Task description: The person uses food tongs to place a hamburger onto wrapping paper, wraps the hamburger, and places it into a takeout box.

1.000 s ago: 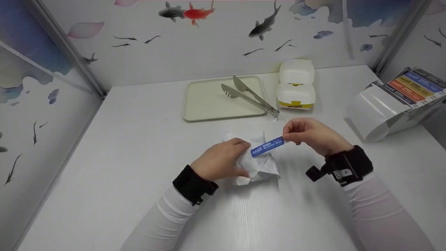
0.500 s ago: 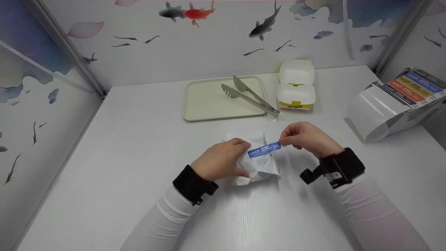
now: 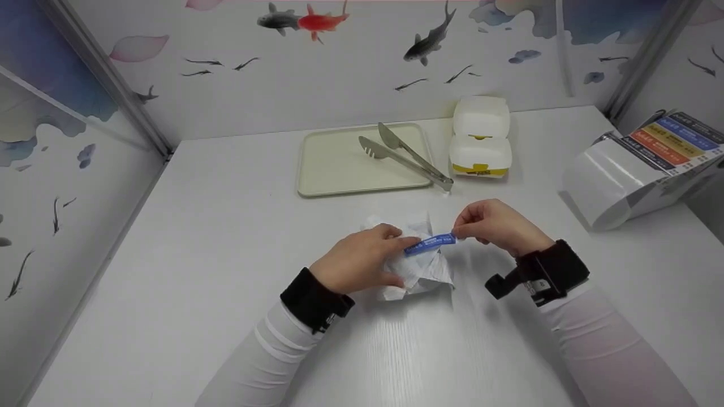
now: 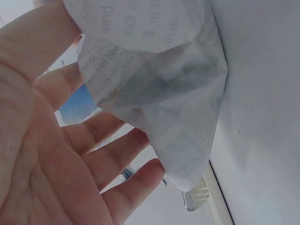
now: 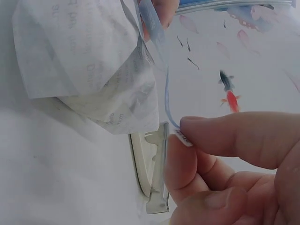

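A white printed-paper-wrapped bundle (image 3: 427,270) sits on the table in the head view; its contents are hidden. My left hand (image 3: 360,259) holds it from the left, thumb at the near side and fingers along the far side. A blue sticker strip (image 3: 434,243) with white lettering lies across the top of the bundle, and my left index finger presses its left end. My right hand (image 3: 496,225) pinches the strip's right end between thumb and index finger. In the right wrist view the strip (image 5: 161,65) runs bent from the bundle to my right fingertips.
Behind the bundle, metal tongs (image 3: 407,161) lie across a pale green tray (image 3: 331,175), handle end past its right edge. A lidded white and yellow carton (image 3: 481,141) stands unfolded beside it. At the right is a white dispenser (image 3: 633,169) with coloured label rows.
My right hand has come left and slightly down, lowering the sticker strip against the bundle. My left index finger has stretched out onto the strip's left end.
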`<state>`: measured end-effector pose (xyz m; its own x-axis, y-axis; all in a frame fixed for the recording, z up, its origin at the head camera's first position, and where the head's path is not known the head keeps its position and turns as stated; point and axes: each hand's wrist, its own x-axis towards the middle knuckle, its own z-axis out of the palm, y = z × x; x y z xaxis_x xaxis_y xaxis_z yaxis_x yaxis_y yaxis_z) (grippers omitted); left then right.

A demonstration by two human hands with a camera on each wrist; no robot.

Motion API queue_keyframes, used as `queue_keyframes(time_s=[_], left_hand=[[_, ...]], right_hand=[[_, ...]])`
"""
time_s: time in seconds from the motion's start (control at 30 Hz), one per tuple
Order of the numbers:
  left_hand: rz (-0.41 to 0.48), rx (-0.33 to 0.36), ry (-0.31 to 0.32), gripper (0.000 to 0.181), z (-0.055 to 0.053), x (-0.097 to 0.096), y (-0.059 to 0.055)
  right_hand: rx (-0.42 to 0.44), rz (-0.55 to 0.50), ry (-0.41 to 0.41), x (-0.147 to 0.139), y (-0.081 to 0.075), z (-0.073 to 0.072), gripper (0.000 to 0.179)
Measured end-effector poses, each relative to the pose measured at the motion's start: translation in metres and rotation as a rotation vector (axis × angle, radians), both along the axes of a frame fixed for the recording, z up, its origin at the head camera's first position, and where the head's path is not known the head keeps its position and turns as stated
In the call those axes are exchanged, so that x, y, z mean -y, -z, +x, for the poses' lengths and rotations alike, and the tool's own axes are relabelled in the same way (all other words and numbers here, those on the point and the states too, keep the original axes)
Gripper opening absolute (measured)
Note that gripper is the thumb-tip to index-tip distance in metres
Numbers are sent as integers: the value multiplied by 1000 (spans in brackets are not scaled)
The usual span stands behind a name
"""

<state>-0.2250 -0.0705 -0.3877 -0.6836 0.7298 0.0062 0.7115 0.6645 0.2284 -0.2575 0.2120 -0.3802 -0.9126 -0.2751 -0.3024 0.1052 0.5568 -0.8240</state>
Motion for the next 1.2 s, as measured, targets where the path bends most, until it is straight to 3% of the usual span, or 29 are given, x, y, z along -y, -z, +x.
queue_keyframes(time_s=[0.47,0.77,1.03,1.2], left_hand=[[-53,-28,14,74,2,-1,-2],[-37,-27,30,64,1,0,-2],[-6,46,8,61,0,2,-6],[3,66,11,60,0,4,-8]], right_hand=[[-29,49,-15,3,2,1,17],[-142,147,-55,7,7,3,13],[-190,195,-94,6,11,1,11],[-237,242,-87,4,-1,6,14]])
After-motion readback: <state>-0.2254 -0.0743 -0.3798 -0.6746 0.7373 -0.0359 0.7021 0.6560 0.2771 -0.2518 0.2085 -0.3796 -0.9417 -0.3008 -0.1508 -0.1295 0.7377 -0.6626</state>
